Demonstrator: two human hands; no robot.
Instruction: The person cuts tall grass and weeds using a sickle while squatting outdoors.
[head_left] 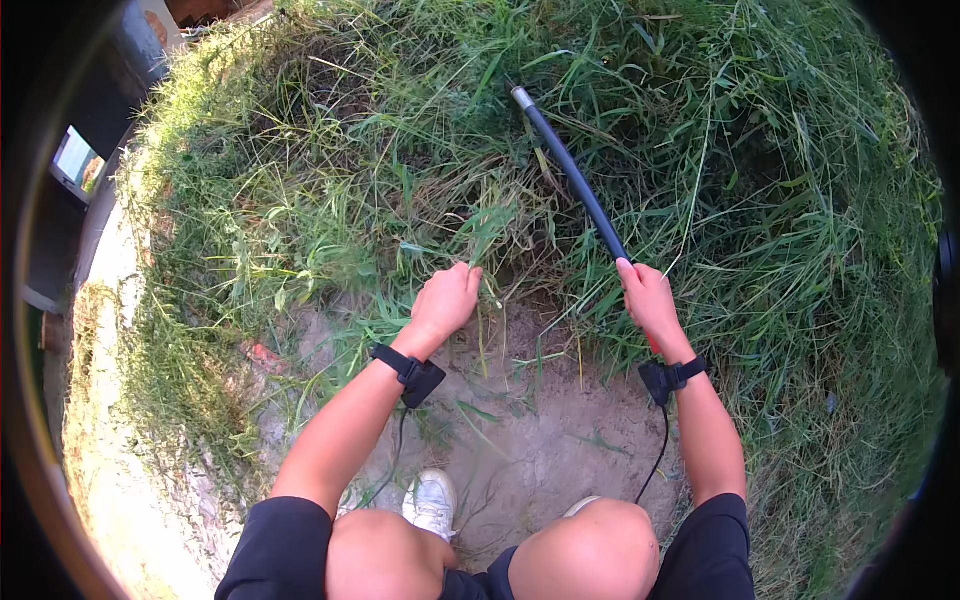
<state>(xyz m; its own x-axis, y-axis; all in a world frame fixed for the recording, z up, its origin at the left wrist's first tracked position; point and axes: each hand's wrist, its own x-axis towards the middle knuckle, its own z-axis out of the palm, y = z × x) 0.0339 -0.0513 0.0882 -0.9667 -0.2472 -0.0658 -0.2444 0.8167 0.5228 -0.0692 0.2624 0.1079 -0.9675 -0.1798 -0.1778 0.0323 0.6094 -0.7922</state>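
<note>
My left hand (447, 302) is closed around a small tuft of green grass (490, 228), whose blades stick up past the fingers. My right hand (650, 298) grips the near end of a dark pole (575, 180) with a silver tip. The pole slants up and to the left into the grass; whether a blade sits beyond its tip cannot be seen. A bit of red shows just below the right fist. Dense tall grass (800, 250) stands in front of both hands, partly flattened and dry between them.
Bare grey soil (560, 420) lies between my bent knees and the grass, with loose blades on it. A white shoe (432, 503) is beneath me. A reddish brick-like piece (263, 356) lies at left. A dark wall (95, 90) stands far left. Strapped wrist devices trail black cables.
</note>
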